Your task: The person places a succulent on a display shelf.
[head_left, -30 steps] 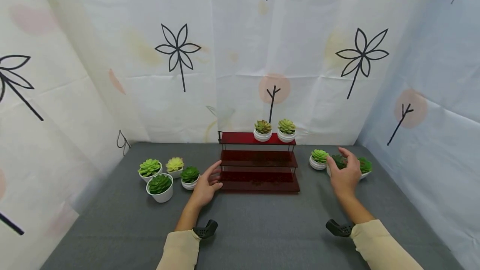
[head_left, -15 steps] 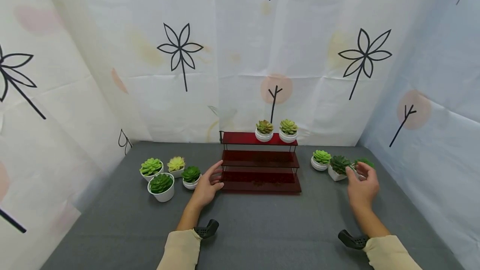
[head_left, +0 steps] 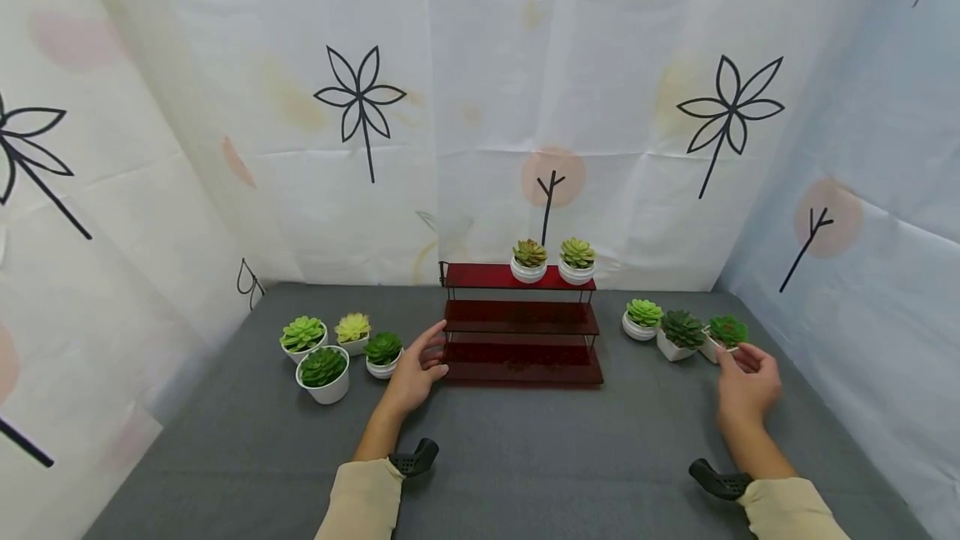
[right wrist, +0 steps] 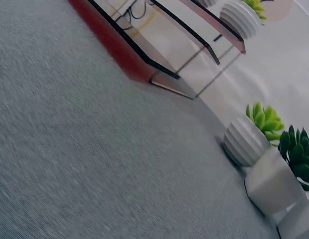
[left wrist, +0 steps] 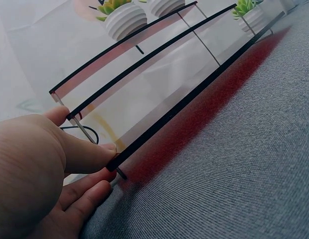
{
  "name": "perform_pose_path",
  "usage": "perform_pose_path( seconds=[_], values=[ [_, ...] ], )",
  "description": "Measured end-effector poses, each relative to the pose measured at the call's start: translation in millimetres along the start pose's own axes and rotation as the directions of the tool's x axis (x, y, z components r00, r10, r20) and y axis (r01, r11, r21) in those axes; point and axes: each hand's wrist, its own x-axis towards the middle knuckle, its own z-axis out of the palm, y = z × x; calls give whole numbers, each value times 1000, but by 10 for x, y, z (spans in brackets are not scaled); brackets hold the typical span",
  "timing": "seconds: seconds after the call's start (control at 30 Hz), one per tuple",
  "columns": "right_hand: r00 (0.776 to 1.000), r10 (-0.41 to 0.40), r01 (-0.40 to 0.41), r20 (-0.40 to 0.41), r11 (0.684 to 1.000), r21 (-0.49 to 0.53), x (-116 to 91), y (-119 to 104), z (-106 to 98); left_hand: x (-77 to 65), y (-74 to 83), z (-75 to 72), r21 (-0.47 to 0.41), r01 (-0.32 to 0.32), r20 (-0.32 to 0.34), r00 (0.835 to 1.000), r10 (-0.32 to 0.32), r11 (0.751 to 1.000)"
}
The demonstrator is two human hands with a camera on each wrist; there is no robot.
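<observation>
In the head view my left hand point(head_left: 411, 375) grips the left end of a three-tier rack point(head_left: 522, 366) with dark red shelves. The left wrist view shows its thumb point(left wrist: 102, 155) at the corner of the lowest shelf point(left wrist: 159, 121), with other fingers low on the outer side. My right hand point(head_left: 748, 390) pinches the near right side of a white pot with a green succulent point(head_left: 727, 330), the rightmost plant; its fingers cover part of that pot. Beside it stand a dark green succulent point(head_left: 681, 330) and a light green one point(head_left: 642, 314). The right wrist view does not show the hand.
Two potted succulents, one reddish green point(head_left: 528, 255) and one yellow-green point(head_left: 577, 254), stand on the rack's top shelf. Several more, including a green one in a round pot point(head_left: 324, 368), cluster left of my left hand. A printed cloth backdrop point(head_left: 480, 107) encloses the grey table point(head_left: 525, 465).
My right hand has moved right and toward me, from over the dark green succulent to the rightmost pot, uncovering both plants. That pot sits slightly further left. My left hand stays at the rack.
</observation>
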Motion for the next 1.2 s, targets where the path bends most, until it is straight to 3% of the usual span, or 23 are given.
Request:
perform_pose_path(
  seconds=[0.27,0.37,1.2],
  values=[
    [985,169,-167,15,981,-97,128,59,-34,-9,54,-17,-43,2,28,1000,-1,999],
    [979,200,-195,29,973,-123,163,76,-15,-13,49,-19,-30,12,24,1000,-11,999],
    [980,135,-81,147,943,-324,348,159,81,-31,52,-1,-19,-6,14,1000,6,1000]
  ],
)
